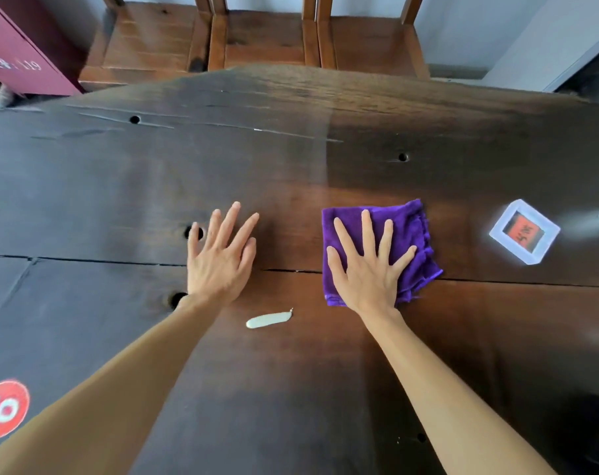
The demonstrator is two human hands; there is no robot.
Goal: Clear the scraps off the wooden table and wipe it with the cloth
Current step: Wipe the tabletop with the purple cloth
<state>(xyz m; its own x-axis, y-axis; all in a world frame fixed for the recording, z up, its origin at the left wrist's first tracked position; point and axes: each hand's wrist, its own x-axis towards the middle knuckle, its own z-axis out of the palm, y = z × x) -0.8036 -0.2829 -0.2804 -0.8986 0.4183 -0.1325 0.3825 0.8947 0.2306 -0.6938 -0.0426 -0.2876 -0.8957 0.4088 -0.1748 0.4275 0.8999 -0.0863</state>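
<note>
I am pressing my right hand point(368, 269), fingers spread flat, on the cloth point(407, 234). It is looking soft and light; I am judging a flat palm best. My left hand point(219, 258) is lying open on the table point(120, 186)

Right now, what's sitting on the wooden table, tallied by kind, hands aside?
Purple cloth: 1, under the flat right hand
Pale scrap: 1, near the left hand
Clear square box: 1
Red round sticker: 1
Total: 4
A pale object at the right edge is cut off, uncounted.
</note>
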